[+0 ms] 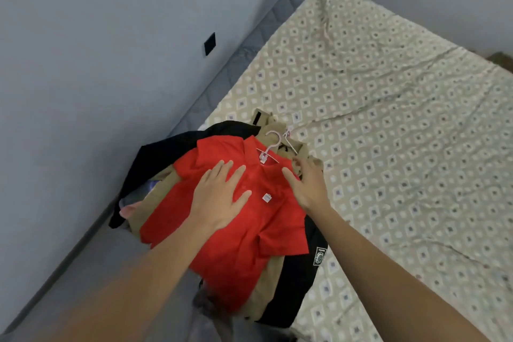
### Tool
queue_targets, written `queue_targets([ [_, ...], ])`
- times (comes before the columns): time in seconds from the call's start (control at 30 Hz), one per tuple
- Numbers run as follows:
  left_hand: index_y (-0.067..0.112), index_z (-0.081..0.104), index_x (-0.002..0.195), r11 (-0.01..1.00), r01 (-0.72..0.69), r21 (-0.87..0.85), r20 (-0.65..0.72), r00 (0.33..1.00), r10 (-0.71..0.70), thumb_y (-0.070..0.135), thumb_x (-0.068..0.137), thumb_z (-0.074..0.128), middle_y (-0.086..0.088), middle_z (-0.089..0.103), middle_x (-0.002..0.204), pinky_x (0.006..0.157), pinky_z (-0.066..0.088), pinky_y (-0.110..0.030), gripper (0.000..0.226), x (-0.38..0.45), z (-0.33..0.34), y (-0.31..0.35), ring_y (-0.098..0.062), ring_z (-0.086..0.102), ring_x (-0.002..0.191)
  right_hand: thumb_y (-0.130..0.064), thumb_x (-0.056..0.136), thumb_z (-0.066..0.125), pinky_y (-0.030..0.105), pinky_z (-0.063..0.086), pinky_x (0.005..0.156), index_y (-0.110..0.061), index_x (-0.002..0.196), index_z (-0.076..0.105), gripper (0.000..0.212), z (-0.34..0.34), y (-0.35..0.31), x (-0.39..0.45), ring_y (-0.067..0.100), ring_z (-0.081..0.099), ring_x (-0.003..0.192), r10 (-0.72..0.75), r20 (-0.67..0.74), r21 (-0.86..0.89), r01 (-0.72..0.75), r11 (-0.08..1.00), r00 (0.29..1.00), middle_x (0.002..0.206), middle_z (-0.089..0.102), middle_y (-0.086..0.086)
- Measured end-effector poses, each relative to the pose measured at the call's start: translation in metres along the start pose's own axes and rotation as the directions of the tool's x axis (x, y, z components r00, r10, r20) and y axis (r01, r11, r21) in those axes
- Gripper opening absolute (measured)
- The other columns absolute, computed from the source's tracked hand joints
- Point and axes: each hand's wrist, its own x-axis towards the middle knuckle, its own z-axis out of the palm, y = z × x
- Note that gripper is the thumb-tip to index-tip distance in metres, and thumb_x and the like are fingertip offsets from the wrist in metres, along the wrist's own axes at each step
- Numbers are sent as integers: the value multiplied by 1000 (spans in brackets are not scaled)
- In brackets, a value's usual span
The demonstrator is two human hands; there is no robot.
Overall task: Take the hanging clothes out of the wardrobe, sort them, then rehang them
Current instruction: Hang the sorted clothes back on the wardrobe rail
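Left fingers (pixel 236 172): straight and spread, lying flat on the chest of the bright red short-sleeved polo shirt (pixel 236 244); gripping nothing, likely pinning the pile so it does not slide.
Left hand (pixel 219 197): palm down on the red cloth, just left of the button placket and the small white tag.
Right fingers (pixel 291 173): lightly bent at the shirt's right shoulder, thumb on red fabric, fingertips over the edge toward the tan cloth beneath; a true pinch cannot be told, more a touch than a grip.
Right hand (pixel 311 186): set at the shoulder seam, probably to square the top shirt or find its edge for sorting.
Pale pink plastic hanger (pixel 268 148): hook poking from the red collar just beyond both sets of fingertips, untouched; a second thin hanger crossing beside it.
Tan khaki garments (pixel 273 272): layered directly under the red shirt, showing at the collar, left side and lower hem.
Black garment with a white square badge (pixel 299 280): lowest visible layer, spreading past the pile on the left and lower right.
Pile position: stacked on the near corner of the bed with the beige diamond-patterned sheet (pixel 388 119), partly overhanging the grey mattress edge (pixel 249 47).
Stage: clothes out of the wardrobe and heaped with hangers in; sorting apparently just starting.
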Motion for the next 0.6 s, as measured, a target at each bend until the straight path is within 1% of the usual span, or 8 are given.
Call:
queue_targets([
  [0.07, 31, 38, 161, 1000, -21, 3, 59, 998, 21, 68, 98, 25, -6, 38, 166, 126, 27, -43, 74, 23, 40, -10, -26, 27, 157, -65, 92, 54, 51, 46, 107, -38, 134, 55, 50, 31, 16, 32, 24, 50, 132, 69, 14, 48, -69, 996, 998, 138, 59, -3],
  [0.2, 34, 34, 162, 995, -98, 13, 138, 986, 95, 67, 97, 25, -4, 31, 169, 127, 25, -43, 73, 56, 105, -25, -25, 21, 159, -52, 96, 63, 43, 46, 102, -18, 132, 62, 50, 69, 31, 88, 25, 54, 126, 155, 35, 42, -156, 987, 987, 132, 63, 4],
  [0.33, 37, 28, 163, 989, -148, 21, 212, 967, 140, 64, 101, 38, -3, 22, 172, 127, 21, -44, 68, 71, 148, -33, -25, 13, 160, -70, 74, 61, 48, 50, 101, -22, 122, 66, 68, 100, 44, 142, 23, 64, 114, 290, 73, 147, -298, 943, 954, 120, 70, -1],
  [0.37, 38, 28, 163, 988, -154, 18, 224, 963, 146, 63, 101, 41, -3, 20, 173, 128, 19, -44, 68, 73, 155, -34, -24, 11, 160, -69, 74, 62, 47, 52, 100, -23, 118, 68, 64, 107, 50, 157, 22, 66, 110, 318, 75, 191, -327, 926, 945, 114, 72, -1],
  [0.43, 37, 28, 163, 987, -158, 10, 235, 960, 151, 61, 100, 45, -3, 18, 173, 128, 18, -44, 69, 75, 163, -37, -24, 9, 161, -58, 82, 66, 44, 55, 96, -20, 106, 73, 46, 112, 47, 175, 21, 69, 99, 354, 78, 303, -360, 882, 932, 102, 75, 0],
  [0.5, 37, 29, 162, 986, -165, 23, 228, 961, 156, 58, 99, 48, -3, 19, 173, 128, 17, -46, 69, 76, 168, -39, -25, 9, 161, -44, 91, 68, 38, 56, 81, -16, 93, 71, 28, 111, 38, 184, 19, 67, 83, 373, 86, 427, -372, 824, 924, 86, 72, 1],
  [0.53, 37, 30, 162, 985, -171, 28, 227, 961, 160, 57, 99, 50, -3, 20, 173, 129, 17, -46, 69, 77, 168, -40, -25, 9, 161, -37, 95, 68, 33, 52, 70, -16, 87, 66, 23, 110, 35, 186, 16, 62, 73, 378, 88, 470, -373, 800, 922, 79, 66, 0],
  [0.6, 37, 30, 162, 985, -170, 24, 233, 959, 160, 55, 98, 51, -2, 21, 172, 129, 17, -46, 70, 77, 168, -42, -25, 10, 161, -31, 100, 64, 30, 44, 65, -16, 85, 60, 22, 107, 29, 187, 16, 55, 68, 366, 71, 501, -350, 791, 928, 76, 59, 1],
])
